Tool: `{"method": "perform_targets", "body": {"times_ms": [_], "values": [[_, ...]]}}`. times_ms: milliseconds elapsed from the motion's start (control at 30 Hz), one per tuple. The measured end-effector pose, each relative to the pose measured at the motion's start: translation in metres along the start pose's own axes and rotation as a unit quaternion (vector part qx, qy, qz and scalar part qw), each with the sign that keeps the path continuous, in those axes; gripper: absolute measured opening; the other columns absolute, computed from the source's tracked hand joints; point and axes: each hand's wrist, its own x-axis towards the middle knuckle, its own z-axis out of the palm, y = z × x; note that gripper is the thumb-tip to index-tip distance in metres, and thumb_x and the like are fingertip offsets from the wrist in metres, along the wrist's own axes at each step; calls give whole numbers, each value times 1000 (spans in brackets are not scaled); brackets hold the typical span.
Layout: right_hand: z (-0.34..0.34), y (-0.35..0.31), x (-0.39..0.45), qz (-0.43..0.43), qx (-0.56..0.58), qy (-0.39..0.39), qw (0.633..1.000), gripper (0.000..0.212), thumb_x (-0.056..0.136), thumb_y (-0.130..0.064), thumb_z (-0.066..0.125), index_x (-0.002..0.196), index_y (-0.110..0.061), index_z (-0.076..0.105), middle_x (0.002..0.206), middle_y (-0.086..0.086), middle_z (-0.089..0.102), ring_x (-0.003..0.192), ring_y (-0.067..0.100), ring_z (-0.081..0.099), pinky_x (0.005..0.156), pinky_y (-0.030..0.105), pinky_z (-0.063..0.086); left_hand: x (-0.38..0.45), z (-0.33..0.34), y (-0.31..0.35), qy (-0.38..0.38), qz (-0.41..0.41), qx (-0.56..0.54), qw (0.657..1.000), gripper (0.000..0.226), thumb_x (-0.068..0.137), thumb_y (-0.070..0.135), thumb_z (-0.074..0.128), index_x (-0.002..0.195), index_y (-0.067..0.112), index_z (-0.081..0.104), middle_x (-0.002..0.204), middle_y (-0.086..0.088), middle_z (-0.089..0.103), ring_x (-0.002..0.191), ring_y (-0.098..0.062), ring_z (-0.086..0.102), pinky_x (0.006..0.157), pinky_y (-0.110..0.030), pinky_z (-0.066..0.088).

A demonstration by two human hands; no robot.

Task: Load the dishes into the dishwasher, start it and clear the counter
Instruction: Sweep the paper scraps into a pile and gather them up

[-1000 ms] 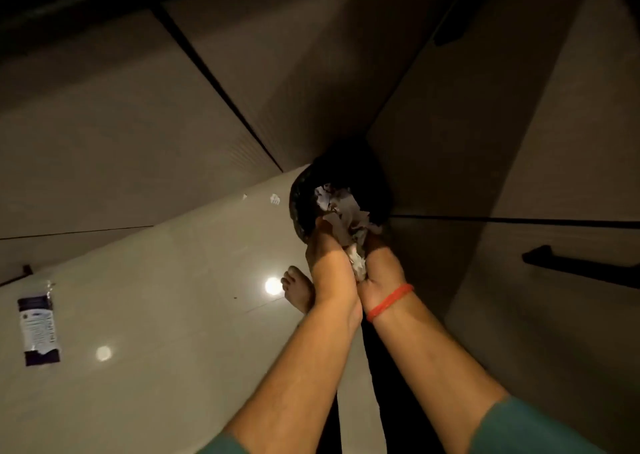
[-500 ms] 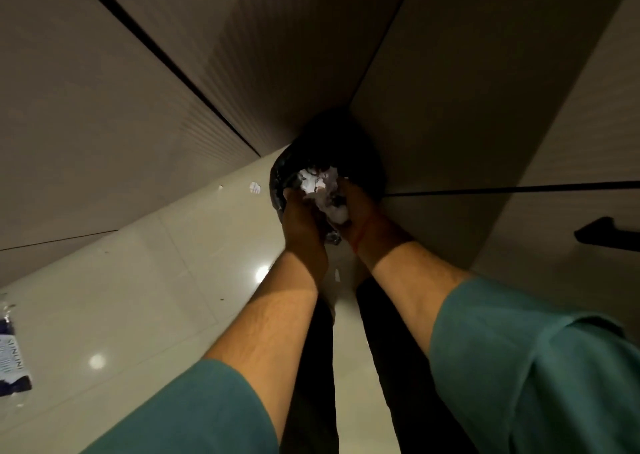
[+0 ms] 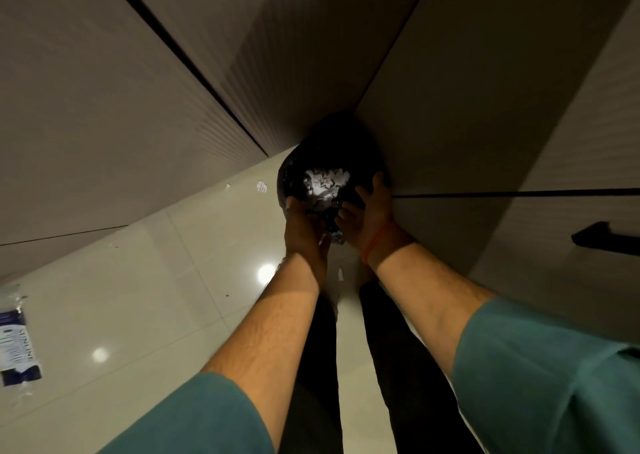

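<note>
Black bin bag (image 3: 322, 162) with crumpled paper (image 3: 325, 183) inside sits in the floor corner, left hand (image 3: 304, 225) gripping its near rim, right hand (image 3: 370, 214) spread loose against its side, glossy pale tiles (image 3: 156, 297) and grey cabinet panels (image 3: 104, 107) all around.

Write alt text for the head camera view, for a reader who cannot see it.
Both hands, left hand and right hand, reach down into a black-lined bin holding crumpled paper waste, in a corner of grey cabinets. A plastic packet lies on the glossy tiled floor at left.
</note>
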Motion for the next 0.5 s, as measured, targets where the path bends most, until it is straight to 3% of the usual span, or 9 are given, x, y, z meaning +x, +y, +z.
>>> {"method": "perform_targets", "body": {"times_ms": [33,133,200,267,367,433,500], "values": [[1,1,-5,5,16,-3,1000,66,101,-62,30,152,-21,39,146,16,44,124,29,49,83,35,43,-7,2,2,3,0,-2,1000,59,107,56,31,145,16,53,138,-9,63,121,-21,62,102,-37,50],[4,4,-23,9,67,-7,998,67,100,-63,33,149,-19,43,150,17,43,133,31,45,96,38,41,-30,6,9,1,9,14,1000,52,109,50,32,133,13,59,106,-4,69,93,-15,66,78,-26,53],[9,1,-40,7,102,-14,995,66,100,-61,38,146,-15,46,147,19,47,135,33,46,105,42,41,-47,10,18,-28,5,7,1000,53,108,50,33,136,13,58,111,-4,70,103,-16,67,85,-26,53],[15,-7,-64,11,132,-28,991,60,101,-57,40,135,-9,51,133,19,55,128,36,52,107,45,42,-68,17,33,-39,14,6,999,54,106,52,39,139,13,59,126,-9,69,117,-21,65,101,-33,51],[26,-23,-110,-7,157,-60,986,52,103,-51,42,131,-10,55,111,17,61,100,31,62,90,41,50,-101,28,51,-40,23,-18,999,47,101,51,52,129,15,66,121,-11,73,113,-24,68,107,-42,50],[33,-36,-138,-28,140,-51,988,44,103,-45,47,128,-10,59,114,17,64,95,29,64,85,40,54,-129,33,61,-68,45,15,997,50,99,56,54,132,21,65,121,-6,74,114,-21,69,109,-43,48],[40,-53,-169,-64,116,-65,989,32,103,-32,50,118,-8,63,105,16,68,90,26,66,83,36,55,-157,37,69,-96,101,65,988,48,100,57,51,137,28,62,125,5,73,119,-12,66,112,-40,45]]}}
